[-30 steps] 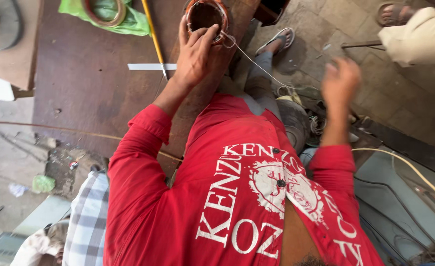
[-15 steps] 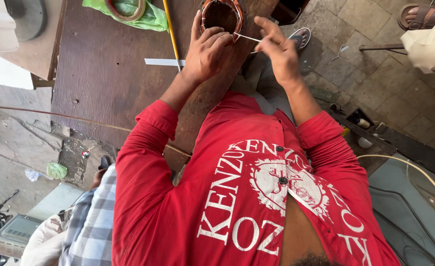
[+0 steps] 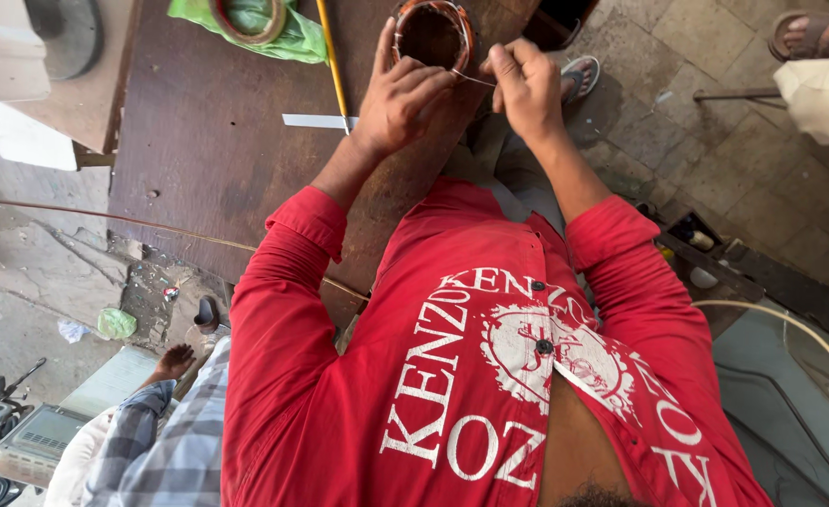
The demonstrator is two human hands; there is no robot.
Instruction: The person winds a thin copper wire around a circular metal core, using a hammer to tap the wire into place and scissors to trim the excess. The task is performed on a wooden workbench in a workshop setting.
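On the dark wooden tabletop (image 3: 208, 160), toward its far left edge, a crumpled green plastic bag (image 3: 288, 33) is seen, and a brown ring-shaped coil (image 3: 245, 21) is cradled in its folds. Just to the right, a thin yellow rod (image 3: 332, 56) is laid across the board, its near end meeting a flat pale strip (image 3: 316, 121). Further right, a round coil of copper-coloured wire (image 3: 433, 33) is rested on the table's far edge, its windings glossy and its hollow centre dark. The near rim of this coil is covered by the left hand (image 3: 398, 94), whose fingers are curled loosely against it. A fine pale thread (image 3: 471, 79) is stretched from the coil to the right hand (image 3: 525, 86), where it is pinched between closed fingertips. Rough grey paving stones (image 3: 715, 178) are seen at the right.
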